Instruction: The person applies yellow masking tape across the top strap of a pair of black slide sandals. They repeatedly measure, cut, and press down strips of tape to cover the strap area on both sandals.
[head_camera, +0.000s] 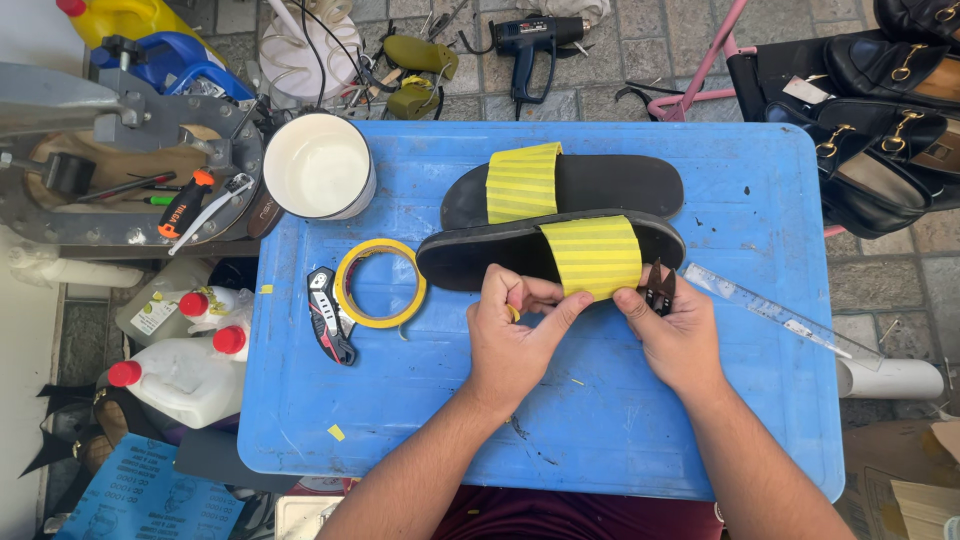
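On the blue table (600, 420), the left hand (515, 340) is pinching the near slide sandal (470, 255) at its yellow-taped strap (595, 255), while the right hand (680, 335) is gripping small snips (659, 288). Tape roll (380, 283) and utility knife (330, 315) are crowding the left; open tabletop is lying nearer the person.

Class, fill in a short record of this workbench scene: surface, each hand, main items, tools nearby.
Surface: blue table
Left hand: pressing yellow tape on the near slide
Right hand: holds small snips at the tape's edge
Far slide: strap also taped yellow
Tools nearby: tape roll, utility knife, clear ruler, white bowl
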